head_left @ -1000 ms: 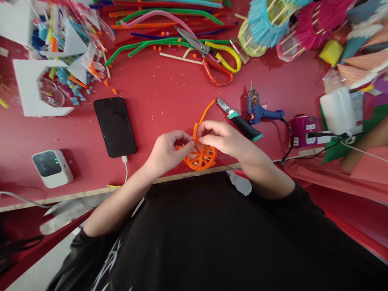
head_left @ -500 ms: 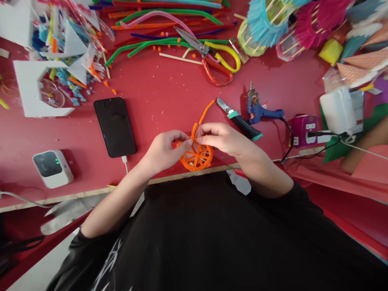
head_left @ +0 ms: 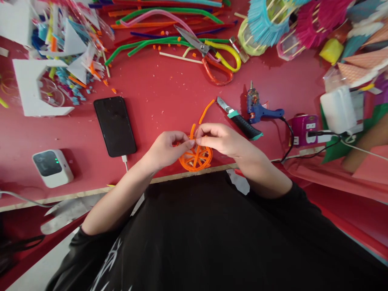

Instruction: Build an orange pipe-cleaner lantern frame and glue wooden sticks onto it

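In the head view, the orange spoked wheel (head_left: 197,155) sits just below the frame's centre, spokes facing up, an orange strip (head_left: 192,130) at its top pointing upward. The left hand (head_left: 166,147) and right hand (head_left: 220,139) pinch its upper rim, fingers curled, forearms slanting inward from below.

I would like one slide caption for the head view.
Left hand and right hand hold an orange spoked wheel near a utility knife and blue glue gun.
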